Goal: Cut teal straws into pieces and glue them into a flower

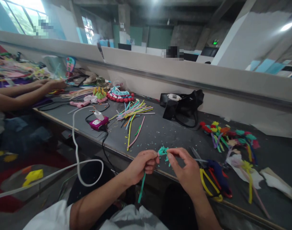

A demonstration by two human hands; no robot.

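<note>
Pinching is the grip of the left hand (145, 162): thumb and finger are pressed together at the near end of a green tuft (162, 150). The right hand (185, 168) has its thumb and finger at the other side of this tuft; from where I stand, I cannot tell how firmly they close. The tuft is thus between the 2 hands, above the front edge of the worktop (152, 132). Below the left hand hangs 1 green stem (141, 189). Small green scraps lie on the worktop near the hands.

Farther back is a pile of coloured sticks (136, 111), with a purple socket (99, 123) to its left and a black bag (191, 103) to its right. Scissors (195, 153) lie just beside the right hand. Colourful flowers (215, 129) lie farther right.
</note>
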